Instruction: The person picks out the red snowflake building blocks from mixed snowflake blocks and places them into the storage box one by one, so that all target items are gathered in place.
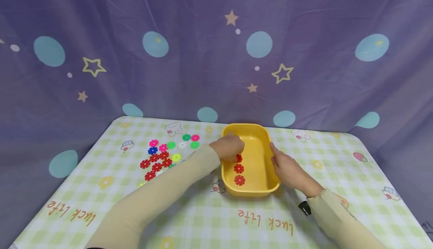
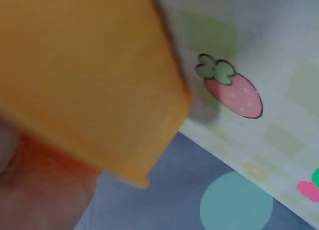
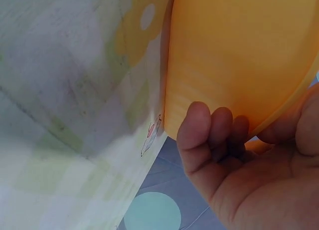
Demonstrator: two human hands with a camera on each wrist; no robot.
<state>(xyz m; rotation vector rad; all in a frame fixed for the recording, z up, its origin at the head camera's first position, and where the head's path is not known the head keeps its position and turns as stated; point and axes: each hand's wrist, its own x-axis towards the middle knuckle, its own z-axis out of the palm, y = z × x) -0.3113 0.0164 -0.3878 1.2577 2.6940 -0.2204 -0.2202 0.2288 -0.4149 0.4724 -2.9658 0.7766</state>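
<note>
Your green-and-white checked table [image 1: 203, 224], printed with small pictures and orange lettering.
Between your left hand [image 1: 228, 147] and right hand [image 1: 288, 168] stands a yellow tub [image 1: 257, 162]; beyond your left hand's outer side lie discs [image 1: 166, 162], red, pink, green, blue, yellow and white.

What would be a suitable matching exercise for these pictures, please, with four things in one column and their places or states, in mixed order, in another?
Column 1
1. Yellow rectangular plastic tub
2. The person's bare right hand
3. Dark blue, round notched piece
4. Purple star-printed cloth

Column 2
A. Hanging behind the green-and-white checked tablecloth
B. Lying on the tablecloth, left of the tub in the head view
C. Has red, round notched pieces inside
D. Gripping the tub's side

Pairs: 1-C, 2-D, 3-B, 4-A
</note>
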